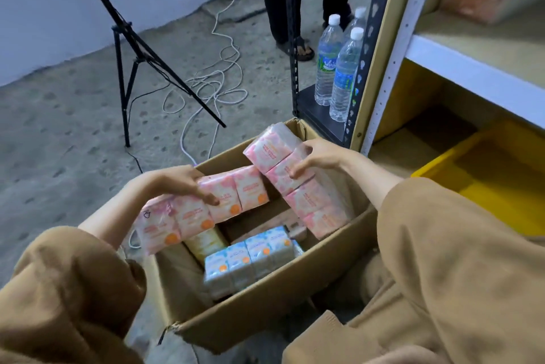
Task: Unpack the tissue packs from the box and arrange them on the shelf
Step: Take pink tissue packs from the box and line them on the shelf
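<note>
An open cardboard box (265, 301) stands on the floor in front of me. My left hand (177, 183) grips a long pink tissue pack (194, 216) held over the box's left edge. My right hand (315, 160) grips a second pink tissue pack (306, 198), tilted with its lower end inside the box at the right. Down in the box lie a blue tissue pack (250, 257) and a yellow tissue pack (206, 242). The shelf (472, 63) rises at the right, its white board above a lower bay.
A yellow bin (501, 175) sits in the shelf's lower bay. Three water bottles (339, 74) stand on a black rack beside the shelf. A black tripod (126, 69) and loose white cable (212, 89) are on the concrete floor. A person's legs stand behind.
</note>
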Available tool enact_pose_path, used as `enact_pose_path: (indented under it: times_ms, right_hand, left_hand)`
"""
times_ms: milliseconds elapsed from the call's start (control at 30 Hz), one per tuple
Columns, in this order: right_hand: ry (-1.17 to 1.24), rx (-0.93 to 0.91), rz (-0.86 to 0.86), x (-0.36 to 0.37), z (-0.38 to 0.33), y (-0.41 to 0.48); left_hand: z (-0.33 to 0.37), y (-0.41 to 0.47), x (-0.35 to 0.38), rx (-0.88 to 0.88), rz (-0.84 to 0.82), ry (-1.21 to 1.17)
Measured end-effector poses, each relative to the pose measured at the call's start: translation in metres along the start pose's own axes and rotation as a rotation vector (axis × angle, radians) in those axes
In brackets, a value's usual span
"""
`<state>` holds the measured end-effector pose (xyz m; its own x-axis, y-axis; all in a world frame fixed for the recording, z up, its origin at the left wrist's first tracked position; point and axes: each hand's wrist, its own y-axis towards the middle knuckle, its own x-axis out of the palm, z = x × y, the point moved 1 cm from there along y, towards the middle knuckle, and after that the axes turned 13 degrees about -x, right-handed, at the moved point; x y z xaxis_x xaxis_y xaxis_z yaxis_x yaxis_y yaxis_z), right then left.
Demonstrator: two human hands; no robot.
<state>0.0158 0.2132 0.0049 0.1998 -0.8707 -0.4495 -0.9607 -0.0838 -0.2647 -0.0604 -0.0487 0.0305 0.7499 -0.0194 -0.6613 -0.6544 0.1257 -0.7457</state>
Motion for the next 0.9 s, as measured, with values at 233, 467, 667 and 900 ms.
enact_pose_path:
  times_ms: [233, 467, 667, 900]
  right_hand:
    - [-0.121, -0.105, -0.012, -0.071, -0.057, -0.041]
    - [-0.385, -0.067, 0.197, -0.177, -0.090, -0.141]
    - [-0.588, 0.132, 0.373, -0.254, -0.077, -0.240]
    - [-0.689, 0.410, 0.412, -0.300, -0.021, -0.327]
  left_hand:
    - [0.025, -0.057, -0.058, 0.141, 0.122, -0.001]
    - [0.131, -0.105, -0.095, 0.371, 0.240, 0.065]
    - [0.249, -0.135, -0.101, 0.609, 0.326, 0.195]
    - [0.375, -0.155, -0.079, 0.809, 0.405, 0.275]
